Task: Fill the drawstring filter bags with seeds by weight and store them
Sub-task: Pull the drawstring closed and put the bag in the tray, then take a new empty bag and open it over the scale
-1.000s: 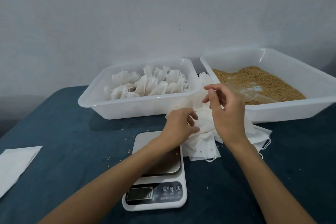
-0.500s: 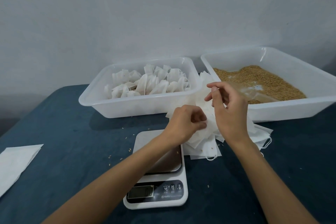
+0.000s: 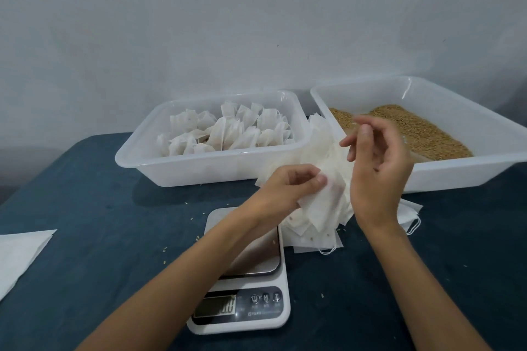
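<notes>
Soft, even indoor light is falling from above, leaving the scene a little dim and bluish. The left tray (image 3: 212, 171) is casting a soft shadow onto the dark desk (image 3: 85, 236) below its near wall. The scale (image 3: 242, 313) is showing mild glare on its steel plate. The right hand (image 3: 376, 168) is blurring at its fingertips. Wide-angle distortion is bending the desk's edges at the frame's corners.

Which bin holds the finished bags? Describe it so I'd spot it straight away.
Two white bins stand side by side at the back of the blue table. The left bin is the one. It is packed with puffy white bags, while the right bin holds loose golden seeds.
</notes>
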